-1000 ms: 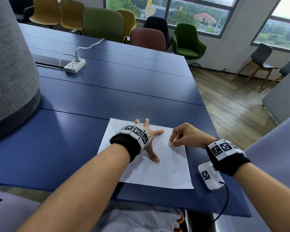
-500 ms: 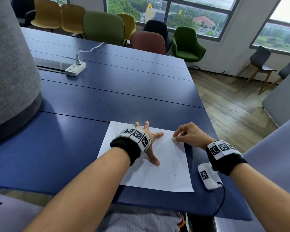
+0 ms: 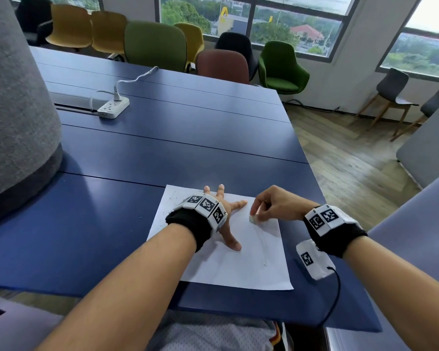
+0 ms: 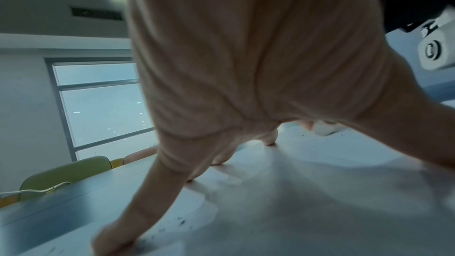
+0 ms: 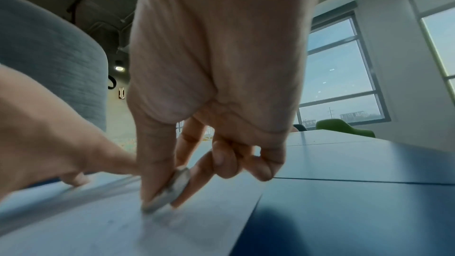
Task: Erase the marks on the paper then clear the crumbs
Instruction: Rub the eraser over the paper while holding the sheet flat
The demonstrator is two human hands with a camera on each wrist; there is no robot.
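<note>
Here, on the far left, a big grey thing [image 3: 15, 102] stands on the blue table [image 3: 162, 153]. A white power strip [image 3: 113, 106] lies further back, with a cord plugged in.

Next comes the paper [image 3: 238, 264], lying flat near the table's front edge. The left hand [image 3: 222, 211] is spread open on it, fingers straight, pressing down to hold it in place. Small dark crumbs [image 4: 181, 222] lie on the paper near the left fingertips, and a few sit on the table just beside the sheet.

To the right, the right hand [image 3: 274, 205] pinches a small white eraser [image 3: 253, 219] between thumb and fingers. The eraser touches the paper near its right edge.

The job looks partly done. Most of the sheet looks clean, but faint pencil marks [image 3: 264, 262] show below the eraser, toward the lower right. So some rubbing is probably left, and the crumbs are not yet cleared away.

No words can be read anywhere. Only black-and-white square patterns show on the wristbands [image 3: 208, 206].
</note>
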